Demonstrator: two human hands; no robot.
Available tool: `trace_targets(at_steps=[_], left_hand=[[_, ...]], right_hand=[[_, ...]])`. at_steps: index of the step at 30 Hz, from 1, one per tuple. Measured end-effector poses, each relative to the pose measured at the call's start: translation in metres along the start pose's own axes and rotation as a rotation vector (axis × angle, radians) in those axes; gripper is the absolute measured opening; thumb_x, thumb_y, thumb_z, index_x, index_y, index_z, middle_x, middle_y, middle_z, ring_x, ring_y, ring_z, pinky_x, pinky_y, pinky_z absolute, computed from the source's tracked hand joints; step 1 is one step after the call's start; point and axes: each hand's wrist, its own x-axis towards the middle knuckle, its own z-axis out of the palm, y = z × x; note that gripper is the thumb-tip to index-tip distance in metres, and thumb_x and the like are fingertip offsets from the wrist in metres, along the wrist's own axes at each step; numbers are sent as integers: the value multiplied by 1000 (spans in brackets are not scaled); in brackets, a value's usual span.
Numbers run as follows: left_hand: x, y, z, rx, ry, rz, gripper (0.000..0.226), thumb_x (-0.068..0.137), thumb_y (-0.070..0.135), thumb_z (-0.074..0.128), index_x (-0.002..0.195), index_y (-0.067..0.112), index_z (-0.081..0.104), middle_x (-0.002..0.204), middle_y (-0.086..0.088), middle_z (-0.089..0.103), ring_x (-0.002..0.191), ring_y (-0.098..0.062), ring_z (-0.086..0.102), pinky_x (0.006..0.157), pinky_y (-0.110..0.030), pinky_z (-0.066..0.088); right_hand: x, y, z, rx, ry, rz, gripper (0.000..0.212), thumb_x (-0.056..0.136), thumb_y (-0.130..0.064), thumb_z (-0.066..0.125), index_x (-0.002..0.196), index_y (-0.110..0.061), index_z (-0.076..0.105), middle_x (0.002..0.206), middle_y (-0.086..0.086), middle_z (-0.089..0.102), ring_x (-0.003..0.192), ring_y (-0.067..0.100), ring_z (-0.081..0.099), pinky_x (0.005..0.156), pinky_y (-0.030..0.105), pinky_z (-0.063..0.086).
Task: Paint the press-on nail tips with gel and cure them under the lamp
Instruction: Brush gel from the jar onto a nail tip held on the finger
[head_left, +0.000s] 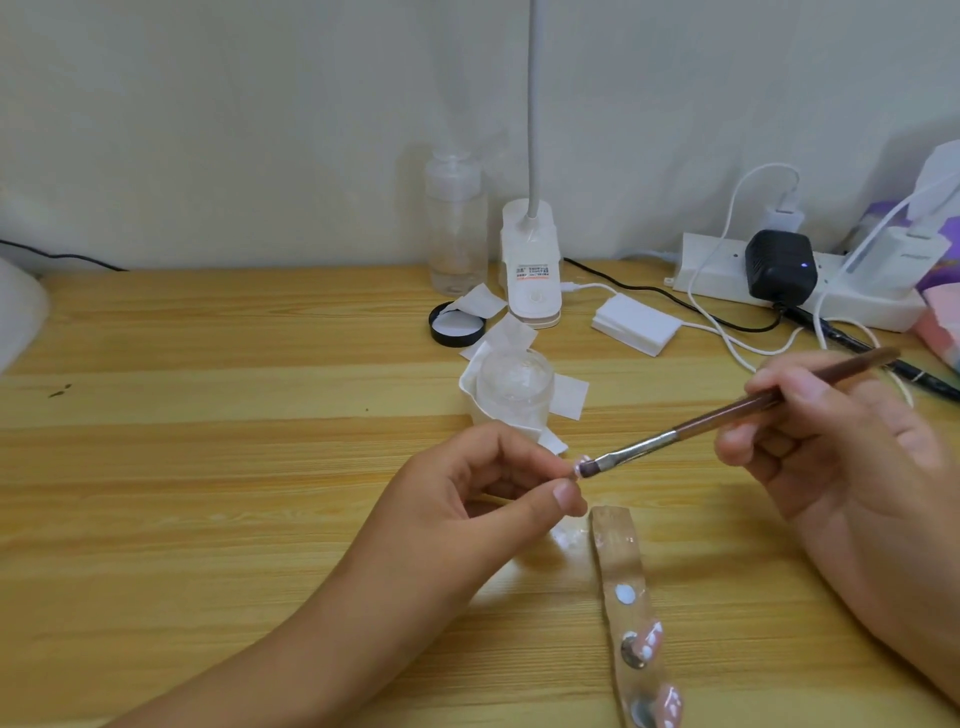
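tip: nail tip (580, 463) is off the desk (208, 467), mid-view, pinched at the left fingers (565, 492); only a small pale edge shows
left hand (467, 499): thumb and forefinger closed narrow on the tip, other fingers curled behind; forearm comes in from bottom left
brush (696, 426): flat bristles touch the tip; metal ferrule, brown handle slanting up to the right
right hand (831, 447): right fingers (737, 441) grip the brush handle mid-length, pen style
strip (621, 566): clear, flat on the desk just below the tip, runs toward the bottom edge; two pinkish tips with white dots (652, 642) stuck on its lower part, one pale blob above them
jar (514, 384): clear, open, behind the left hand, sitting on white wipes (569, 397)
lid (456, 325): black, lying open side up, behind the jar
clip lamp (531, 270): white, at the back edge, neck going up out of view
bottle (455, 223): clear, left of the clip lamp
pads (636, 323): white stack, right of the clip lamp
power strip (727, 283): back right, black adapter (780, 266) and white chargers plugged in, cables trailing onto the desk
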Motion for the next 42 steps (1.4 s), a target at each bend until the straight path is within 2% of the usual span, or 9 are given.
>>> trace_targets(at_steps=[4,9,14,23,28,31,34,37,42], left_hand=[[0,0,0,-9,5,-3,18,66,47,70,81,36,69,85,5,76,84,-7,69,77,-26,55],[0,-1,0,-12,5,-1,17,66,48,69,79,37,68,82,5,76,79,-5,68,74,-27,53],[1,-2,0,-25,7,1,17,66,47,69,79,35,68,82,3,76,75,-4,67,68,-18,51],[0,0,1,-22,14,-5,17,67,47,69,81,35,68,84,3,76,73,-4,66,73,-30,48],[-2,4,3,-18,-19,-5,24,69,45,74,88,31,66,90,1,77,79,-11,67,71,-33,53],[-6,5,7,36,-53,4,30,68,52,75,87,31,65,92,1,76,70,-17,62,59,-21,49],[-6,4,10,169,-112,69,16,76,45,74,86,34,68,96,11,75,66,-21,57,60,-21,46],[-5,2,13,346,-141,146,9,76,38,75,83,38,69,96,21,65,72,-5,54,64,-14,41],[-6,-1,13,434,-145,180,10,72,47,72,80,41,70,91,18,50,72,0,48,62,-6,35]], right_hand=[[2,3,0,-31,68,-10,12,81,-36,69,81,-25,73,66,3,69,65,12,67,68,20,55],[0,1,2,-10,11,-4,22,74,-45,75,83,-25,73,67,3,69,66,13,68,68,20,55],[1,3,-1,-25,82,7,10,82,-33,68,79,-26,74,66,4,69,65,14,67,67,20,55],[1,0,2,-97,58,-68,17,80,-43,69,85,-27,70,70,4,70,69,15,68,71,22,56],[4,1,-4,-51,159,-77,25,98,-23,52,81,-25,70,67,0,67,66,12,65,69,21,54],[5,1,-5,-29,181,-55,29,98,-19,48,80,-24,70,66,-2,67,66,9,64,68,19,53],[5,1,-4,-8,179,-42,21,91,-25,54,79,-23,70,66,-1,67,65,10,64,66,19,53],[5,1,-4,10,168,-28,17,88,-26,55,81,-21,69,66,-1,66,65,10,63,67,20,53],[5,2,-6,-2,171,-25,28,98,-19,49,81,-23,70,67,-2,66,66,10,63,67,20,53]])
